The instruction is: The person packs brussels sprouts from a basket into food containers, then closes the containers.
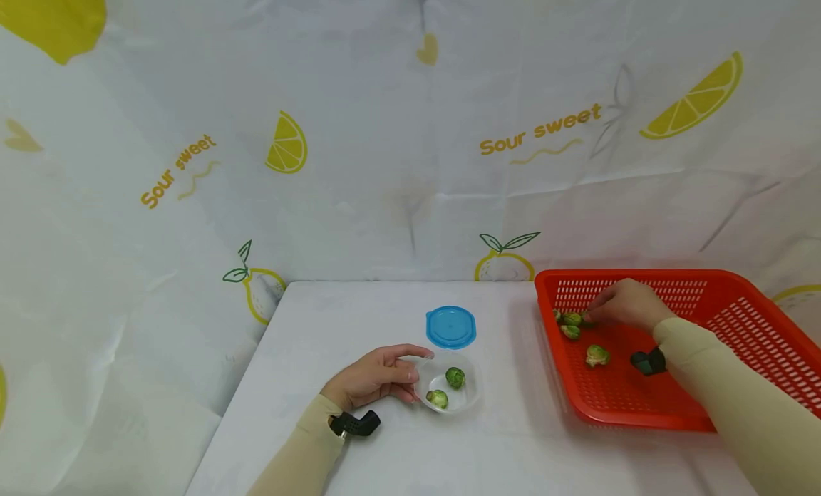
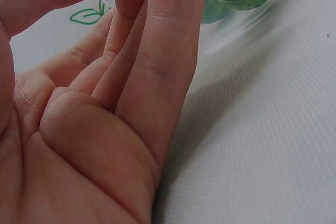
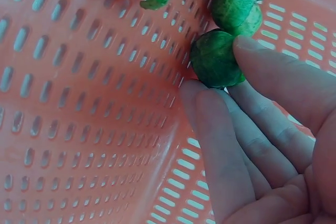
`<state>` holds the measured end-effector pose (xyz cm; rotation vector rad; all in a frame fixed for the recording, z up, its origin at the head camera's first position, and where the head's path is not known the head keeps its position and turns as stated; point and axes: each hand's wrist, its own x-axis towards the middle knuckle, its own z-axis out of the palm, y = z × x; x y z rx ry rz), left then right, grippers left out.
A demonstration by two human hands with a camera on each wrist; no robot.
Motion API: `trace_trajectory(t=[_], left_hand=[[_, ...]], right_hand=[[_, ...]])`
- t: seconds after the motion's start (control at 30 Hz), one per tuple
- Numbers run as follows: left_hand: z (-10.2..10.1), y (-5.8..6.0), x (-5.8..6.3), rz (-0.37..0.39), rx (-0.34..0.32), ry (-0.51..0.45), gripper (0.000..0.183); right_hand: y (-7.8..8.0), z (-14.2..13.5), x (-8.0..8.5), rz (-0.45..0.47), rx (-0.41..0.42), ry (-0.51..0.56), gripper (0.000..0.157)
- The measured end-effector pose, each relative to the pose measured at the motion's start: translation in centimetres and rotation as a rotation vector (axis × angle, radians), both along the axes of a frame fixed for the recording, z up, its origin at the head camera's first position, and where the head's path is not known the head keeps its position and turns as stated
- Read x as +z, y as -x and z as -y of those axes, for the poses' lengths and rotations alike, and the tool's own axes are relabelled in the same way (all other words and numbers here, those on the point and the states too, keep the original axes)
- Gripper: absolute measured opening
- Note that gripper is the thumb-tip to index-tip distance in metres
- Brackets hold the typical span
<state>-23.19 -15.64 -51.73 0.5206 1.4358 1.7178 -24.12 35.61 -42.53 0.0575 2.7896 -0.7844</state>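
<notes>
My left hand (image 1: pixel 381 373) holds the left edge of a small clear plastic container (image 1: pixel 466 398) on the table, thumb and fingers at its rim. Two Brussels sprouts lie inside, one toward the back (image 1: pixel 455 377) and one at the front (image 1: pixel 437 399). Over in the red basket (image 1: pixel 641 419), my right hand (image 1: pixel 625 303) pinches a Brussels sprout (image 3: pixel 215 59) between thumb and fingers near the far left corner. Other sprouts (image 1: pixel 570 332) cluster beside it, and a single sprout (image 1: pixel 597 355) sits apart on the basket floor. The left fingertips are cut off in the left wrist view.
A blue lid (image 1: pixel 452 328) lies flat just behind the clear container. The basket's slotted walls rise around the right hand. White cloth printed with lemons (image 1: pixel 286 143) hangs behind the white table (image 1: pixel 346 314).
</notes>
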Motion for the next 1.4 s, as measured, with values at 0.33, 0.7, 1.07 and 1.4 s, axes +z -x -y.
trace_trajectory(t=[0.33,0.7,1.07,1.4], left_hand=[[0.1,-0.1,-0.3,-0.002,0.0,-0.014,0.054],[0.9,-0.3,-0.5,0.001,0.021,0.008,0.054],[1.2,-0.4,-0.6,-0.006,0.025,0.005,0.055],[0.2,0.2,-0.2,-0.017,0.01,0.023,0.055]], right_hand=[[-0.9,-0.7,1.2,0.009,0.021,-0.018,0.045],[-4.6,1.7,5.2,-0.003,0.043,0.009,0.055],[-7.8,6.7,8.2,-0.098,0.083,0.046,0.043],[-8.7,13.4,8.1,-0.079,0.107,0.226,0.032]])
